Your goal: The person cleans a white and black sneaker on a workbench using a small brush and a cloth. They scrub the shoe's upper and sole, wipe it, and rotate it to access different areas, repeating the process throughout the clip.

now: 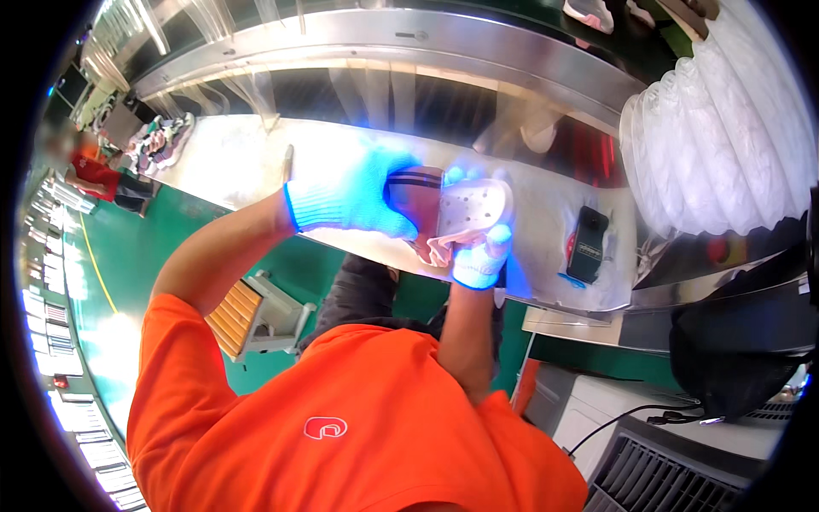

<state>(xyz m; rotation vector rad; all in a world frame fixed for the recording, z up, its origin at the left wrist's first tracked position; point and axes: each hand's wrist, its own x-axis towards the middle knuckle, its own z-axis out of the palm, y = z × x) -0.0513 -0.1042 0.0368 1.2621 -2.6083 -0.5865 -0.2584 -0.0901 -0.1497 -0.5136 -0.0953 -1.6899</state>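
Observation:
Both hands wear knitted gloves that glow blue under the light. My left hand (358,194) is wrapped round a pinkish-brown shoe part (418,203) with dark stripes across it. Against its right end lies a pale, rounded, sole-like piece (471,207) dotted with small marks or holes. My right hand (482,260) grips this pale piece from its right side, fingertips showing along the far edge. Loose pink material (452,247) hangs at the near edge, between the hands. Whether the two parts are joined cannot be made out.
Under my hands runs a pale work surface (546,256), with a dark phone (589,245) at its right. Several shoes (164,141) stand at its far left end. A white ribbed duct (708,145) is at right. A person in red (95,177) is at far left.

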